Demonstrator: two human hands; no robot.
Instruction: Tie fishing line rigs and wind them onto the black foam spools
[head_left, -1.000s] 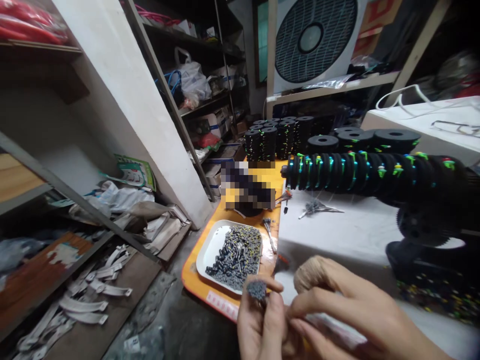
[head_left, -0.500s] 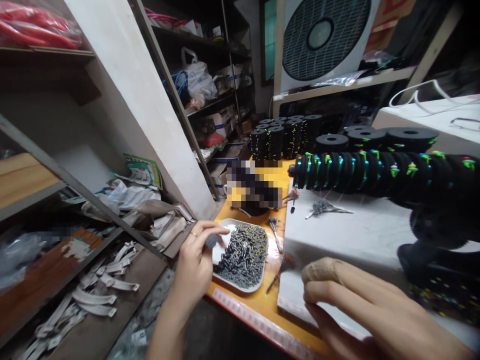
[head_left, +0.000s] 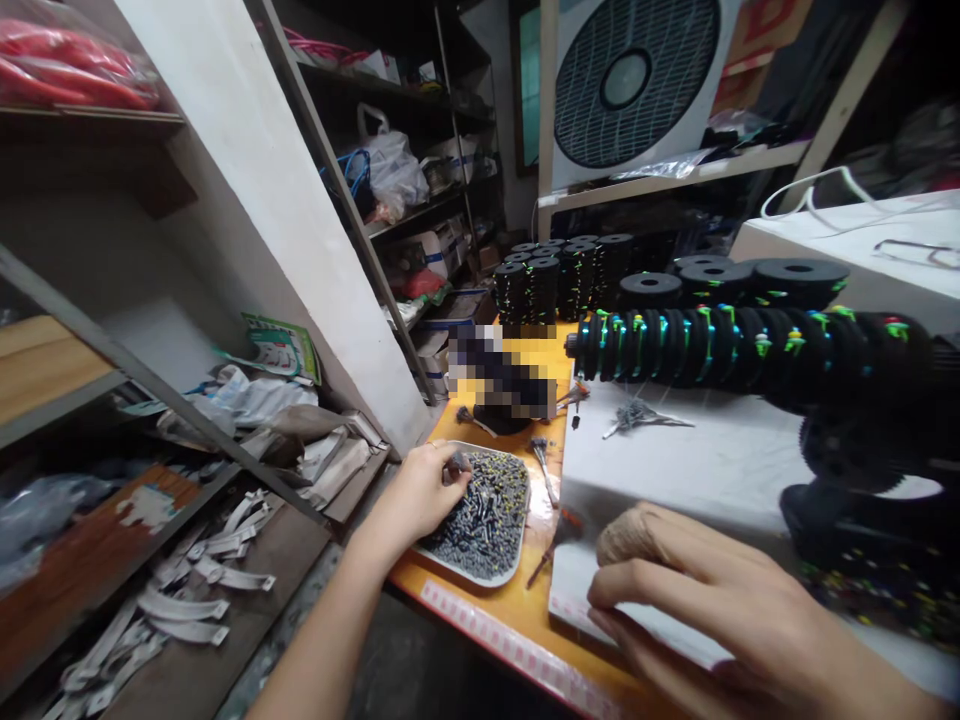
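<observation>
My left hand [head_left: 424,490] is over the left rim of a white tray [head_left: 504,580], its fingers closed around a small dark grey piece [head_left: 456,464] with a rounded end. Small grey and black cylindrical pieces [head_left: 487,510], some with yellow bits, fill the tray. Lower right, my right hand [head_left: 682,580] hovers by the near part of a white surface [head_left: 660,450]. Its fingers are curled in, one wrapped in tan tape [head_left: 630,535]; whatever lies between the fingertips is hidden. Beyond it, a horizontal row of black ribbed discs [head_left: 675,345] carries green, yellow and red bits.
Thin-handled brushes or bristly bundles [head_left: 541,465] lie on the orange table [head_left: 472,600] beside the tray. Black spools [head_left: 544,285] stand at its far end. A blurred-out dark object [head_left: 502,380] is behind the tray. Shelving [head_left: 375,210] and a fan [head_left: 626,80] stand further back.
My left hand has moved forward and right, nearer the tray's contents, still holding the dark grey piece. My right hand keeps nearly the same pose. The whole view has shifted slightly.
</observation>
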